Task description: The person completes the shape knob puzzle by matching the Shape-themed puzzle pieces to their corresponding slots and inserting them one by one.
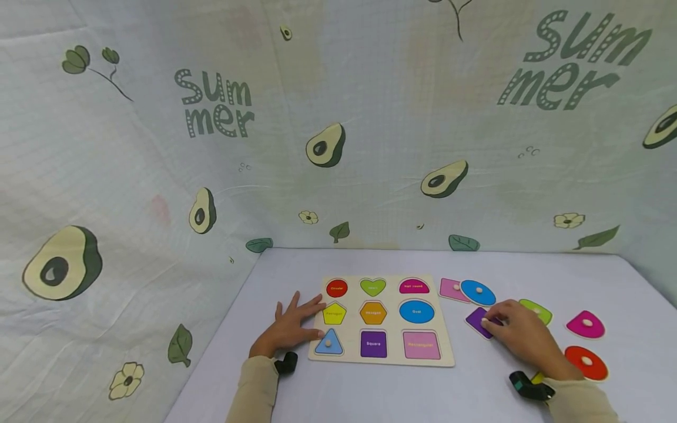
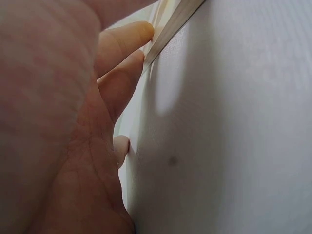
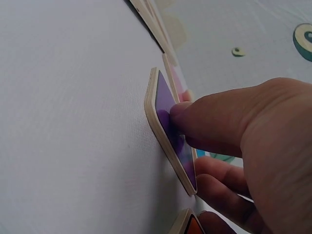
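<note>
On the white table lies a wooden shape puzzle board (image 1: 381, 362) with printed, coloured shapes. My left hand (image 1: 288, 330) rests at its left edge, fingers spread, thumb by the blue triangle piece (image 1: 334, 348), which sits knob up in the lower left place. With thumb and fingers my right hand (image 1: 523, 338) pinches the knob of a purple square piece (image 1: 475, 320), right of the board. In the right wrist view that purple piece (image 3: 165, 102) shows its pale wooden edge, tilted in this view. The printed purple square (image 1: 373, 352) on the board has no knob.
Beyond the right hand lie a pink rectangle (image 1: 449, 284), a blue oval (image 1: 471, 285) overlapping it, and a green piece (image 1: 540, 310) partly hidden. Farther right are a magenta half round (image 1: 579, 330) and a red circle (image 1: 595, 369). A yellow piece (image 1: 537, 378) peeks out under the right wrist.
</note>
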Tool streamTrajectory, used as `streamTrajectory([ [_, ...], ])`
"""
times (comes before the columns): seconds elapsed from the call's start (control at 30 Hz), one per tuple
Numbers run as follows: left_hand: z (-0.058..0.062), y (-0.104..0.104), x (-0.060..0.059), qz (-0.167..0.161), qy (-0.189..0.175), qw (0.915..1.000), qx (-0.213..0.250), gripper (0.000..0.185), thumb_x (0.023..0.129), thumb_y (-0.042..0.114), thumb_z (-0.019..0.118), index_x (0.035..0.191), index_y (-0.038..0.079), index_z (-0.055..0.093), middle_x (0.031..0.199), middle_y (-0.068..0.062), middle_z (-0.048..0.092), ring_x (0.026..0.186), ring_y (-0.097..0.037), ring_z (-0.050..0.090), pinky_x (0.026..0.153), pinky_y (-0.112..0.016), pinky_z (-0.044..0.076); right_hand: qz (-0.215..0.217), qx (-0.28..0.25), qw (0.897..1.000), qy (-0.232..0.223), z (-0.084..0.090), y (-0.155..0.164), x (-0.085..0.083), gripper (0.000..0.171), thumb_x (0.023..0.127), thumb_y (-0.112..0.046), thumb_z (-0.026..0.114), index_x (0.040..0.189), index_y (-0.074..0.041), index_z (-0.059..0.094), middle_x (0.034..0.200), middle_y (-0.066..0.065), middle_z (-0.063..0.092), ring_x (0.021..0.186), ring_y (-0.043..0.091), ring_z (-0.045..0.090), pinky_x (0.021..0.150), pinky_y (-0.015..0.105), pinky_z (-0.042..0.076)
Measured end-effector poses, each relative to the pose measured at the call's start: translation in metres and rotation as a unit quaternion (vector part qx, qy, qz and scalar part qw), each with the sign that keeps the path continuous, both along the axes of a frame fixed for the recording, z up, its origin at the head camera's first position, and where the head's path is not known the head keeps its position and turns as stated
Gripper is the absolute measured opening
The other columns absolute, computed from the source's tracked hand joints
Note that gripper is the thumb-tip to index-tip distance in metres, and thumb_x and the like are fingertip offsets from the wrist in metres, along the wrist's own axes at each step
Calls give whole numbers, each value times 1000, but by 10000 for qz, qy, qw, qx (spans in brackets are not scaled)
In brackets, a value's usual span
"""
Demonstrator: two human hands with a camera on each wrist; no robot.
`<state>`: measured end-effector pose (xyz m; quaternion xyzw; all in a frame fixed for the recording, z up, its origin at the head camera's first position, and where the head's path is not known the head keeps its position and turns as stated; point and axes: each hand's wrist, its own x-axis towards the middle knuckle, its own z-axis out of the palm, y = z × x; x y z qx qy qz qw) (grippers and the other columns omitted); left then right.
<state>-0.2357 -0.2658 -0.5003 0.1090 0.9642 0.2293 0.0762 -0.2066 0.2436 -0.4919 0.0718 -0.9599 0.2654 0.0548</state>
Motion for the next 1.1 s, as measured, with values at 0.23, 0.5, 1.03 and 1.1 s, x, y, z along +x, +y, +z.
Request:
streamTrajectory([
  [0.23, -2, -2, 0, 0, 11, 10000, -10, 75, 79, 54, 78, 147, 35, 53, 160, 10, 35, 152, -40, -1, 110, -70, -14, -10, -67, 10000, -67, 1, 0, -2, 24, 89, -26, 77, 102, -7, 74, 113, 22, 63, 104, 43, 58, 85, 63, 52],
  [0.5, 2, 2, -3, 14, 2, 10000, -64, 75, 80, 54, 77, 147, 35, 52, 160, 11, 34, 152, -39, -2, 111, -70, -13, -125, -523, 9977, -417, 10, 12, -4, 45, 94, -43, 69, 114, -3, 71, 111, 19, 64, 102, 39, 60, 81, 56, 56],
  [1.03, 1, 0, -2, -22, -18, 9999, -107, 73, 81, 53, 77, 148, 36, 51, 160, 10, 34, 152, -40, -1, 111, -71, -13, -279, -644, 9972, -247, 4, 8, -3, 49, 97, -46, 63, 123, -5, 67, 123, 26, 63, 107, 44, 59, 83, 58, 55],
  [1.1, 1, 0, -1, -3, -17, 9999, -121, 73, 81, 53, 77, 148, 36, 51, 160, 11, 34, 152, -40, -1, 111, -70, -13, -285, -665, 9973, -158, 4, 8, -3, 46, 98, -44, 63, 123, -5, 67, 125, 28, 62, 107, 46, 60, 83, 58, 55],
])
